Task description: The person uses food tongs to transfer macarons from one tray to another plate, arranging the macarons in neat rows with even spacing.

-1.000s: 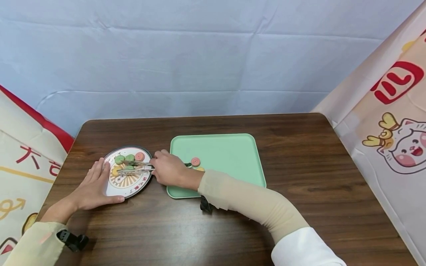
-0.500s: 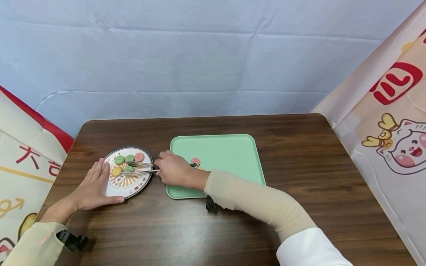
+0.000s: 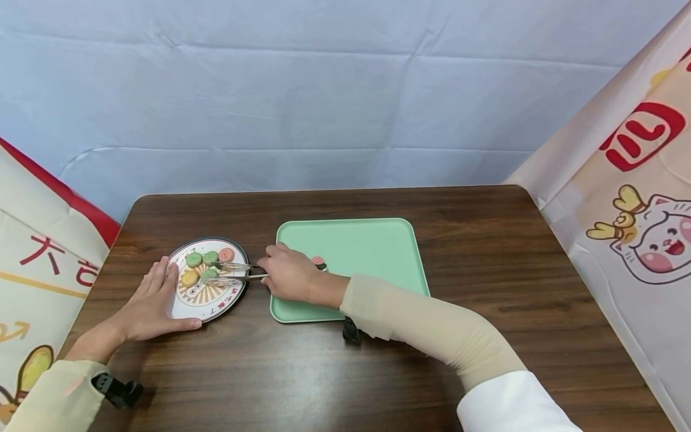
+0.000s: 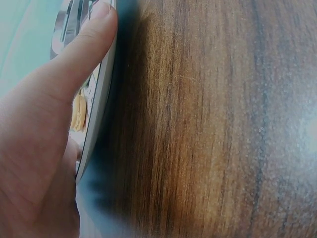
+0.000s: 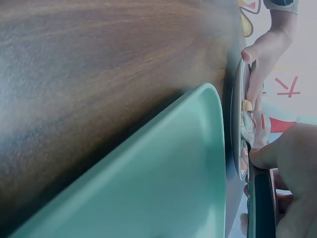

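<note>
My left hand (image 3: 148, 306) lies along the left rim of a round white patterned plate (image 3: 216, 307), fingers straight and thumb at the near edge. A yellow macaron (image 3: 189, 278), green macarons (image 3: 194, 259) and a pink macaron (image 3: 226, 255) sit on the plate. My right hand (image 3: 288, 273) grips metal tongs (image 3: 249, 277) with a dark handle (image 5: 261, 203), above the left part of the green tray. The tongs' two arms stand apart over the right of the plate. One green macaron (image 3: 208, 273) lies at their tips.
The light green tray (image 3: 372, 252) lies right of the plate on the brown wooden table (image 3: 486, 258). On the tray a pink macaron (image 3: 317, 260) shows partly behind my right hand. A pale cloth (image 3: 335, 108) hangs behind the table.
My right hand has drawn the tongs rightward, back from the middle of the plate, and their arms have left the green macarons lying there. My left hand has stayed at the rim.
</note>
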Demonstrator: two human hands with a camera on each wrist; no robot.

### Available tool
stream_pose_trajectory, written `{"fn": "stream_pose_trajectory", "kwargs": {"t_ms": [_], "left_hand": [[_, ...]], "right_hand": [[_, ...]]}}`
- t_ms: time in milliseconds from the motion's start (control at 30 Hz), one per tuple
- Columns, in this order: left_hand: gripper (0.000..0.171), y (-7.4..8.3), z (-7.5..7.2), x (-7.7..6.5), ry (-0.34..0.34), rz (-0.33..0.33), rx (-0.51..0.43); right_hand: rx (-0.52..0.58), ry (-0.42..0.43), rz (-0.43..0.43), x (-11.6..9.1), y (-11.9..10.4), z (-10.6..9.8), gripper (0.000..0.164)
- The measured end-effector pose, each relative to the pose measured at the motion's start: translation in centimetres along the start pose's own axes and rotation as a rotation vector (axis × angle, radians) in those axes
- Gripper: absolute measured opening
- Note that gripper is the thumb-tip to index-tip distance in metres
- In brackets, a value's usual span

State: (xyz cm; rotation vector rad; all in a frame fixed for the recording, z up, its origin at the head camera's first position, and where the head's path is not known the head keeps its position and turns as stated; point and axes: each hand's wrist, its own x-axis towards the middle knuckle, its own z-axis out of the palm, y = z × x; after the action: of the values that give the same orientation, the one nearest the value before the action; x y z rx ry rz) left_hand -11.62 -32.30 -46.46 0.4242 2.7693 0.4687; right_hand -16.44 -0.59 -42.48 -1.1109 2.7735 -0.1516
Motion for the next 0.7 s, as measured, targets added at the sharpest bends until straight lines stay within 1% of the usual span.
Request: {"fn": "stream_pose_trajectory", "kwargs": {"t_ms": [100, 233, 433, 500, 633, 700], "left_hand": [[0.136, 0.0, 0.0, 0.0, 0.003, 0.001, -0.002], [0.134, 0.1, 0.1, -0.1, 0.028, 0.008, -0.015], [0.134, 0.2, 0.1, -0.1, 0.028, 0.009, -0.019], [0.135, 0.2, 0.1, -0.1, 0.023, 0.014, -0.015], [0.134, -0.1, 0.3, -0.1, 0.049, 0.02, -0.017], [0.134, -0.1, 0.3, -0.1, 0.05, 0.021, -0.018]], "right_hand": [[-0.01, 0.001, -0.003, -0.1, 0.1, -0.1, 0.035], [-0.02, 0.011, 0.002, -0.2, 0.1, -0.2, 0.034], [-0.031, 0.039, -0.01, -0.6, 0.4, -0.3, 0.037], [-0.025, 0.046, -0.023, -0.8, 0.5, -0.3, 0.039], [-0.002, 0.072, -0.046, -1.1, 0.8, -0.3, 0.042], [0.013, 0.087, -0.049, -1.3, 1.0, -0.4, 0.042]]}}
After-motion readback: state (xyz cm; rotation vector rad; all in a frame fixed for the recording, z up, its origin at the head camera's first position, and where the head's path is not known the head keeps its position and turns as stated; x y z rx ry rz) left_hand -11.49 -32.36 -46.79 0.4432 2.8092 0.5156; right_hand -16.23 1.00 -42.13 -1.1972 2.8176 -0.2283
